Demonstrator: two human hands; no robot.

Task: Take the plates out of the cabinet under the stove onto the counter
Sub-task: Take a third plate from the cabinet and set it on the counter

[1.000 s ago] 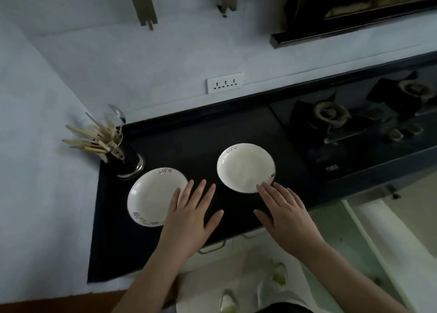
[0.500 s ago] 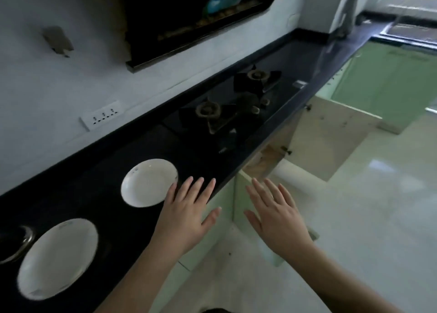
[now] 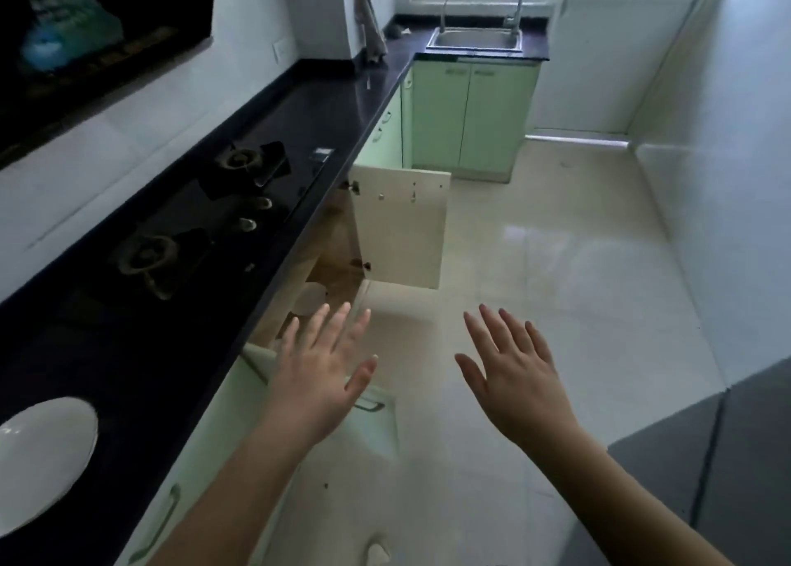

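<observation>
One white plate [image 3: 43, 458] lies on the black counter [image 3: 141, 351] at the lower left, cut off by the frame edge. Under the stove [image 3: 192, 231] the cabinet [image 3: 338, 266] stands open, and a pale round plate [image 3: 309, 299] shows inside it, partly hidden by my fingers. My left hand [image 3: 321, 377] hovers with fingers spread in front of the cabinet opening, holding nothing. My right hand [image 3: 513, 377] hovers over the floor to the right, fingers spread too, and it is empty.
The cabinet door [image 3: 400, 227] swings out into the aisle. A second door [image 3: 368, 420] with a handle is open below my left hand. Green cabinets [image 3: 471, 116] and a sink [image 3: 475, 39] stand at the far end. A grey unit [image 3: 719, 458] is at the right.
My view has swung right from the counter toward the open cabinet. Both hands left the counter edge and now hover lower, in front of the cabinet. Only one plate stays in view on the counter.
</observation>
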